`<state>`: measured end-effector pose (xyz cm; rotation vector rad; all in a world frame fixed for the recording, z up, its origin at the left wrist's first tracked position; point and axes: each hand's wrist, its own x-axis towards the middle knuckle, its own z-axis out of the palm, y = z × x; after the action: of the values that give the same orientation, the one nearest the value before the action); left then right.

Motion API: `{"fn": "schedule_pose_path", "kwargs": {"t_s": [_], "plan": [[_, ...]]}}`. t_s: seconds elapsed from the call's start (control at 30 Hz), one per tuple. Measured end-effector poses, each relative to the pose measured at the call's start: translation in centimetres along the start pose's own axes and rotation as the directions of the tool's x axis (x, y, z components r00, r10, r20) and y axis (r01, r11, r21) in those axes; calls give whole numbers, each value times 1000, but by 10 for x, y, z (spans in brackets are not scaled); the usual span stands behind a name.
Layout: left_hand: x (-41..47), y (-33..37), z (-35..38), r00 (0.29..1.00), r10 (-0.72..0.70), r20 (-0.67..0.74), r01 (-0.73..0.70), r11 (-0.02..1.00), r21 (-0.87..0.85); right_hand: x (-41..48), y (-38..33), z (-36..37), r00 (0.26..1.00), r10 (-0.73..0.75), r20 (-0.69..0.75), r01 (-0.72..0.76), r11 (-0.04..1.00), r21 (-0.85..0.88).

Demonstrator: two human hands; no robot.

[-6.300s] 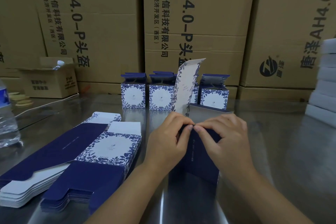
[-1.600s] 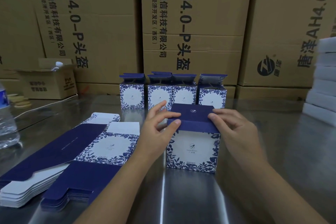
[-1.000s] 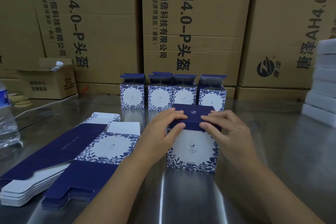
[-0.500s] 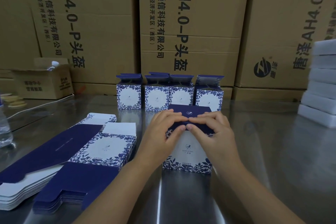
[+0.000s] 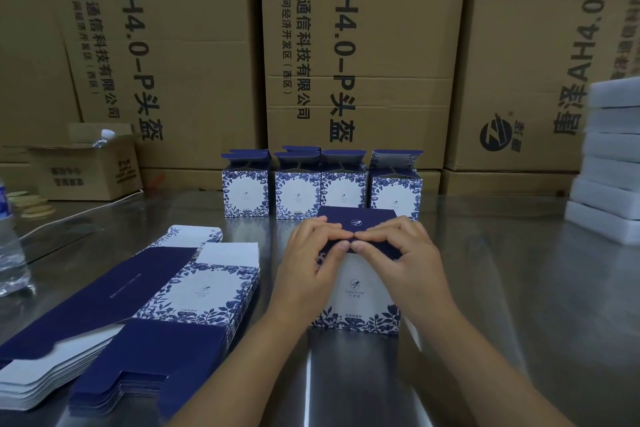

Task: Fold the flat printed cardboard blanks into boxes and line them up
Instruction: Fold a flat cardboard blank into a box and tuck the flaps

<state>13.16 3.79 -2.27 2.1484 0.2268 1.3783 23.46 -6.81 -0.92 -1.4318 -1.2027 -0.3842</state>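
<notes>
Far left, a water bottle [image 5: 10,250] stands upright at the edge of the steel table [image 5: 519,288]. Next to it, a stack of flat blanks [image 5: 145,302] lies on the table with navy and floral panels up, the sheets slightly fanned. At centre, the left hand [image 5: 311,260] is curled over the left half of the navy lid [image 5: 362,218] of an upright box [image 5: 356,291]. The right hand [image 5: 405,253] grips the right half the same way. Fingers lie on top, thumbs are tucked at the lid's front edge, and the fingertips of both hands meet at its middle. The box stands on the table beneath and between the hands, white floral front toward the camera. Just behind it is a row of four folded boxes [image 5: 298,198], top flaps open, set side by side before big brown cartons [image 5: 363,45]. Far right, white foam slabs [image 5: 613,166] are stacked.
</notes>
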Motion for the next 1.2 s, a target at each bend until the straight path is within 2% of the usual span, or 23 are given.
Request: {"fn": "schedule_pose_path", "kwargs": {"t_s": [0.23, 0.53, 0.77, 1.0, 1.2], "plan": [[2, -1, -5, 999, -36, 16, 37, 998, -50, 3, 16, -12, 999, 31, 25, -34, 988, 154], [2, -1, -1, 1000, -7, -14, 7, 1000, -22, 5, 20, -11, 1000, 4, 10, -5, 993, 120], [3, -14, -17, 992, -127, 26, 129, 953, -275, 5, 32, -27, 991, 87, 103, -115, 944, 309], [3, -14, -14, 993, -116, -5, 112, 968, -226, 6, 33, -24, 993, 97, 74, -116, 938, 327], [4, -16, -17, 991, -132, 10, 130, 952, -279, 5, 36, -25, 984, 152, 89, -174, 908, 381]]}}
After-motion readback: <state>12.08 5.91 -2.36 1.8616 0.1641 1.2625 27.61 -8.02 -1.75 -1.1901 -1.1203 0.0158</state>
